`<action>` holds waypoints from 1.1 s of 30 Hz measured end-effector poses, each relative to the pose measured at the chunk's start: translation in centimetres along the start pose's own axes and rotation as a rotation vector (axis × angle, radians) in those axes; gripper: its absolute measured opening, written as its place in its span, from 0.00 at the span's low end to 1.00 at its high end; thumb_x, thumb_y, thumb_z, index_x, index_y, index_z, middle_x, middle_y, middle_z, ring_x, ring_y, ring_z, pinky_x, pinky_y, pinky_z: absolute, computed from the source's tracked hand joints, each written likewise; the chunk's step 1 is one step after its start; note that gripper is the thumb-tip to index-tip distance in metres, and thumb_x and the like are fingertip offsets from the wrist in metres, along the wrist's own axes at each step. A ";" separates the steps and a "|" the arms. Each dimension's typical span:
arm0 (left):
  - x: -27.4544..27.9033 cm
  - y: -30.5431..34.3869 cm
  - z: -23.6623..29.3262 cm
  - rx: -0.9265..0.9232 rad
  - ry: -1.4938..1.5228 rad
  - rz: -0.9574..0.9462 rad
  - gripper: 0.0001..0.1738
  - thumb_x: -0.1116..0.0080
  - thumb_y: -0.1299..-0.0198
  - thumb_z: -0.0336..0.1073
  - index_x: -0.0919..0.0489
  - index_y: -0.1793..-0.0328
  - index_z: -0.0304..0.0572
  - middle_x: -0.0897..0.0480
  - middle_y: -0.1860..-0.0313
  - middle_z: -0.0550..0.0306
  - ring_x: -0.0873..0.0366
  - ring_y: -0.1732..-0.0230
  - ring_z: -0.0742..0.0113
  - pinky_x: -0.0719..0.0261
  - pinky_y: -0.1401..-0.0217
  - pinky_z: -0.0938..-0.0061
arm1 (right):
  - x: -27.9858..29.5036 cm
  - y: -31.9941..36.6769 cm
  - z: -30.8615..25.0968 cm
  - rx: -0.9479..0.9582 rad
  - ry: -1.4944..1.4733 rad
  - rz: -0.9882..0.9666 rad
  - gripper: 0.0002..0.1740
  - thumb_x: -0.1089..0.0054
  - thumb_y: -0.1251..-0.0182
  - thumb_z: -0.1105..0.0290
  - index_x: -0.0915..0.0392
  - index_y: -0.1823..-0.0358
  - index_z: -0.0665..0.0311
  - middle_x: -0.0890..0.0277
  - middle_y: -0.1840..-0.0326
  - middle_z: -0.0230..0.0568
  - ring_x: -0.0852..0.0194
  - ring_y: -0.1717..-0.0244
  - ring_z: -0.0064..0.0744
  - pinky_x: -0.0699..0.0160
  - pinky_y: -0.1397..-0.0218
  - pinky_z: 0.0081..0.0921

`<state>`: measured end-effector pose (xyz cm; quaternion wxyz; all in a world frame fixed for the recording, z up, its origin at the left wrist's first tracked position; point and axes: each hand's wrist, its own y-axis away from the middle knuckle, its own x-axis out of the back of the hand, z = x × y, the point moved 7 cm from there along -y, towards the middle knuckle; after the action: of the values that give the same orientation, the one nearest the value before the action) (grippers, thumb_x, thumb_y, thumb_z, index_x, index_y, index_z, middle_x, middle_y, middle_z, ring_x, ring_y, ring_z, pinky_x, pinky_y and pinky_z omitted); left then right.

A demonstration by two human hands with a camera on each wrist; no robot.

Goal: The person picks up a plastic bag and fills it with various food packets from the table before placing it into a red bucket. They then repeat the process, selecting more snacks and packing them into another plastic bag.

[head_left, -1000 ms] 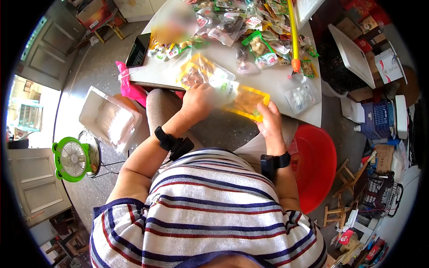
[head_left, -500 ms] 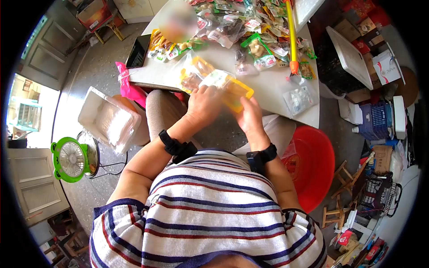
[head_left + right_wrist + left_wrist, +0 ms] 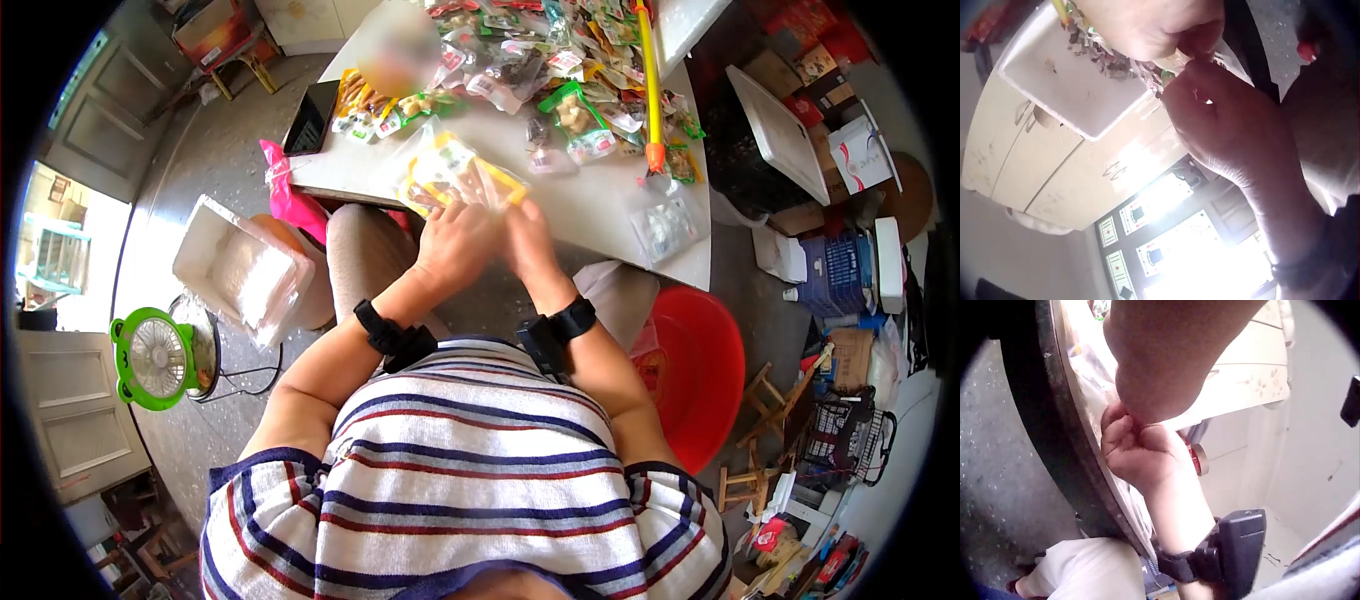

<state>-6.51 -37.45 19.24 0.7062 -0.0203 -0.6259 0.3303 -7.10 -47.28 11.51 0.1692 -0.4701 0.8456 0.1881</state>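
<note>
In the head view a clear plastic bag with yellow-edged packets inside lies over the table's near edge. My left hand grips its near edge with curled fingers. Right beside it, my right hand pinches the bag's right end. The left wrist view shows the right hand with curled fingers, close against the left hand. In the right wrist view the two hands meet and hide most of the bag between them.
Many snack packets, a yellow pole and a black phone are on the white table. A clear bag lies at its right corner. Around stand a red basin, foam box and green fan.
My right hand has moved left toward the left hand, and the yellow-edged packet it held out at the right is now in among the clear bag. The left hand has barely moved.
</note>
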 end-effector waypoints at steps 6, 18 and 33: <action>0.3 0.8 -0.2 -0.012 0.035 0.060 0.11 0.49 0.62 0.33 0.28 0.67 0.45 0.29 0.64 0.59 0.33 0.61 0.61 0.36 0.60 0.69 | -0.2 0.1 0.3 -0.115 0.034 -0.017 0.05 0.57 0.47 0.73 0.32 0.75 0.66 0.36 0.81 0.29 0.42 0.85 0.17 0.40 0.83 0.16; 1.0 2.0 -0.6 -0.039 0.031 0.186 0.19 0.44 0.64 0.37 0.28 0.60 0.46 0.31 0.55 0.52 0.36 0.51 0.53 0.40 0.49 0.61 | 0.7 0.0 1.6 -0.111 0.101 -0.052 0.07 0.51 0.49 0.70 0.33 0.70 0.66 0.33 0.77 0.33 0.39 0.84 0.19 0.39 0.85 0.16; 2.7 1.1 -4.2 -0.080 0.167 0.177 0.15 0.53 0.60 0.27 0.29 0.61 0.36 0.29 0.56 0.49 0.35 0.50 0.53 0.39 0.47 0.63 | -1.5 -1.0 -6.4 0.858 1.407 -0.224 0.07 0.55 0.52 0.77 0.33 0.69 0.67 0.33 0.72 0.46 0.35 0.66 0.47 0.35 0.63 0.35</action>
<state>-3.27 -33.61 20.23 0.7225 -0.1310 -0.5734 0.3633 -6.18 -49.72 17.59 -0.2169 -0.4539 0.7004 -0.5063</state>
